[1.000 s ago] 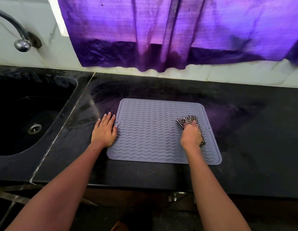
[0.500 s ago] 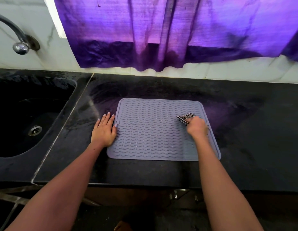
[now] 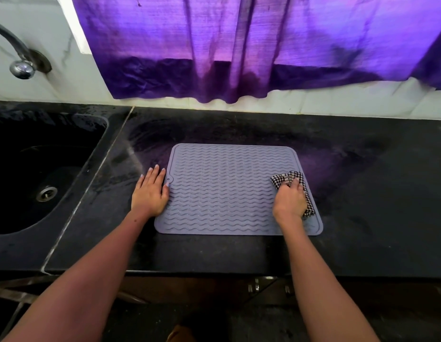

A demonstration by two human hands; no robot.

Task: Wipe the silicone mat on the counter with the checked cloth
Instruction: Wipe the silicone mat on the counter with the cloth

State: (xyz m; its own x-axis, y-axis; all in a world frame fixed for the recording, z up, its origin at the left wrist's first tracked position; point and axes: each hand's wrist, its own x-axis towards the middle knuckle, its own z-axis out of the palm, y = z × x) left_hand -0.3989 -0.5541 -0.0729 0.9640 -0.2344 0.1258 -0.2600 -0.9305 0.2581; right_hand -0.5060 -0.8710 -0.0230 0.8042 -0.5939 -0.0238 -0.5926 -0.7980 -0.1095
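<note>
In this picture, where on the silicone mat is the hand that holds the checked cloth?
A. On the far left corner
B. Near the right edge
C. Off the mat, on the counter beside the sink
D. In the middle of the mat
B: the right hand grips the checked cloth close to the right edge of the silicone mat, while the left hand lies flat at the left edge.

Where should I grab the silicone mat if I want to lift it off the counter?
Probably the near left corner of the silicone mat, coming in from the front edge of the counter. The mat lies flat, so fingers would need to peel a thin rim up, and that corner is bare. The left hand rests flat at the left edge; the right hand holds the checked cloth at the right side.
</note>
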